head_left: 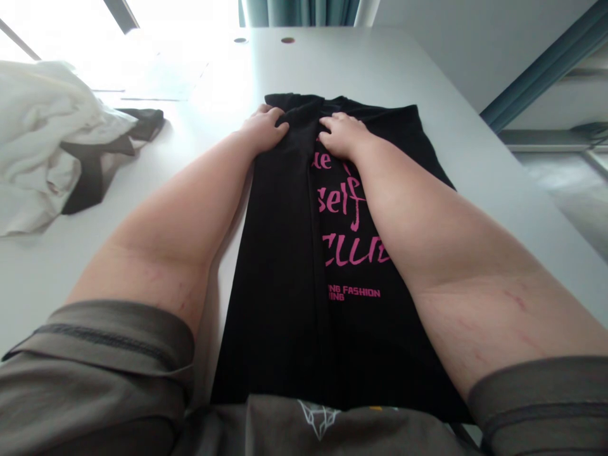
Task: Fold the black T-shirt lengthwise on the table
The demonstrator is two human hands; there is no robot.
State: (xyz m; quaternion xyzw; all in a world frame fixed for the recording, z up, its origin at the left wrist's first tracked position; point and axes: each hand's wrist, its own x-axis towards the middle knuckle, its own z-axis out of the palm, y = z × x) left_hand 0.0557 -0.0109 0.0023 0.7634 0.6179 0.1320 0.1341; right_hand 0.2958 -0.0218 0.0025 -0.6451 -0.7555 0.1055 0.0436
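A black T-shirt (pixel 280 253) with pink lettering lies lengthwise before me. Its left side is folded inward over the front, covering the start of the printed words. My left hand (pixel 266 128) rests on the outer folded edge near the top, its thumb and fingers apart on the cloth. On the printed half, just beside the inner edge of the fold, lies my right hand (pixel 346 134), fingers spread and pointing left. Both palms face down. The shirt's bottom end is partly hidden by my own grey-brown clothing.
The shirt lies on a white table (pixel 380 63) with two round holes near its far edge. At the left is a heap of white cloth (pixel 42 139) with dark grey cloth (pixel 90 174) in it. A teal curtain (pixel 304 12) hangs beyond the table.
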